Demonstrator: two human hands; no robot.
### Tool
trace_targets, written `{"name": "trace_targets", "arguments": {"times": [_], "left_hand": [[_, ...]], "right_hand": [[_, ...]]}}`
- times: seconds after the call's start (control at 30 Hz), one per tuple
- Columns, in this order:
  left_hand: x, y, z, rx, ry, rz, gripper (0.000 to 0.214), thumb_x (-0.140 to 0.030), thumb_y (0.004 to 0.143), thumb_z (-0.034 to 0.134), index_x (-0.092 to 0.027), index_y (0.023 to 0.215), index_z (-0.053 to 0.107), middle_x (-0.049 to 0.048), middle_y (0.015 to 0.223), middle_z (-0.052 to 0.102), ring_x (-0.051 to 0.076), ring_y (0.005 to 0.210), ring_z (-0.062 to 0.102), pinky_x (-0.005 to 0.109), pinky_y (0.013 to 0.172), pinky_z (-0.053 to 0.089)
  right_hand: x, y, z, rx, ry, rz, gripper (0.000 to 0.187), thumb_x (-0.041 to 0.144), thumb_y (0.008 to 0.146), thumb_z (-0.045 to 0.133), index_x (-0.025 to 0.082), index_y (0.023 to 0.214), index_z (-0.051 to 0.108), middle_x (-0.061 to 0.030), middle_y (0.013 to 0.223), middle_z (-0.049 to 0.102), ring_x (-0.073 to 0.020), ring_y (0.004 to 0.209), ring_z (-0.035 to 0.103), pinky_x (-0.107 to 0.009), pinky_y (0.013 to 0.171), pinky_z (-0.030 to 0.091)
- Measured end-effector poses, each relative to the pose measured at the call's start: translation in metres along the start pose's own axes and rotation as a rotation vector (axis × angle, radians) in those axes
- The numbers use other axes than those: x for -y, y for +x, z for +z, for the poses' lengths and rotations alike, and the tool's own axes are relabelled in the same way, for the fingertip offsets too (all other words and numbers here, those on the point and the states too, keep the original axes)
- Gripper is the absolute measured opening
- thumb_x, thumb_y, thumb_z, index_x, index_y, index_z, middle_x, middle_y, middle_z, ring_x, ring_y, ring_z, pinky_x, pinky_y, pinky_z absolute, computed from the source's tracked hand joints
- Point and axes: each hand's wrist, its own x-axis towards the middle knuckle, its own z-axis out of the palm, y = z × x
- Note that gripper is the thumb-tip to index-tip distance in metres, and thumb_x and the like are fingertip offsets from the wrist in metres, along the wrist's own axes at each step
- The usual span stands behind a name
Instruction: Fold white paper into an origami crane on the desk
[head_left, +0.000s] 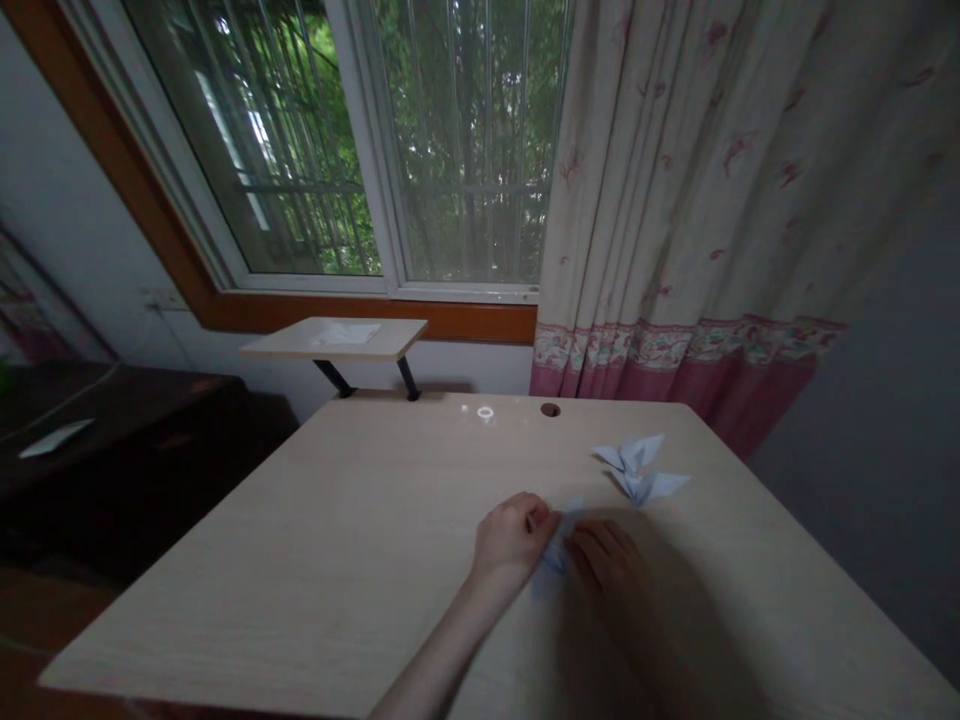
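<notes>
Between my two hands is a small pale folded paper piece [553,556], its pointed tip showing above the fingers. My left hand [512,532] grips its left side, thumb and fingers pinched together. On the right side my right hand [606,556] has its fingers drawn together at the paper's edge; the hand lies in shadow, and its thumb is hidden. Just beyond my right hand, two folded paper cranes [634,455] with spread wings stand close together on the table [337,560].
A small raised shelf [285,345] with thin white paper [346,333] on it stands at the table's back left. A round cable hole [550,410] is near the back edge. Patterned curtains [660,200] hang behind. A dark side table [150,420] is at left.
</notes>
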Motion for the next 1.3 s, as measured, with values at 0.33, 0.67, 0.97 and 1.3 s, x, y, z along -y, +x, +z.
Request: {"name": "trace_targets", "arguments": {"times": [0.33, 0.67, 0.97, 1.3], "left_hand": [[0.033, -0.018, 0.015, -0.006, -0.397, -0.136, 0.016, -0.035, 0.087, 0.064, -0.021, 0.093, 0.070, 0.0009, 0.070, 0.063, 0.017, 0.062, 0.054, 0.026, 0.058, 0.035], [0.018, -0.022, -0.001, 0.107, -0.330, 0.109, 0.016, -0.028, 0.094, 0.059, -0.020, 0.085, 0.070, 0.0075, 0.095, 0.070, 0.023, 0.094, 0.064, 0.033, 0.086, 0.046], [0.022, -0.021, -0.013, 0.176, -0.212, 0.118, 0.006, -0.018, 0.090, 0.067, -0.021, 0.090, 0.072, 0.0039, 0.098, 0.074, 0.021, 0.096, 0.066, 0.033, 0.092, 0.047], [0.010, -0.013, -0.012, 0.158, 0.025, 0.205, 0.014, -0.008, 0.089, 0.066, -0.019, 0.095, 0.072, 0.0030, 0.089, 0.071, 0.020, 0.089, 0.064, 0.032, 0.085, 0.047]], "right_hand": [[0.013, -0.013, -0.003, -0.054, 0.108, 0.083, 0.026, 0.017, 0.101, 0.043, 0.025, 0.100, 0.068, -0.0077, 0.096, 0.075, -0.0245, 0.090, 0.072, -0.040, 0.080, 0.060], [0.020, -0.029, 0.007, -0.092, 0.186, 0.261, 0.031, 0.037, 0.107, 0.037, 0.026, 0.108, 0.066, -0.0100, 0.104, 0.077, -0.0258, 0.096, 0.075, -0.039, 0.082, 0.062], [0.019, -0.024, 0.009, -0.020, 0.340, 0.367, 0.035, 0.043, 0.106, 0.041, 0.024, 0.100, 0.070, -0.0094, 0.098, 0.075, -0.0228, 0.091, 0.073, -0.035, 0.084, 0.060], [0.017, -0.015, -0.006, 0.027, 0.439, 0.324, 0.033, 0.038, 0.104, 0.044, 0.023, 0.091, 0.070, -0.0071, 0.089, 0.072, -0.0188, 0.081, 0.070, -0.027, 0.075, 0.057]]}}
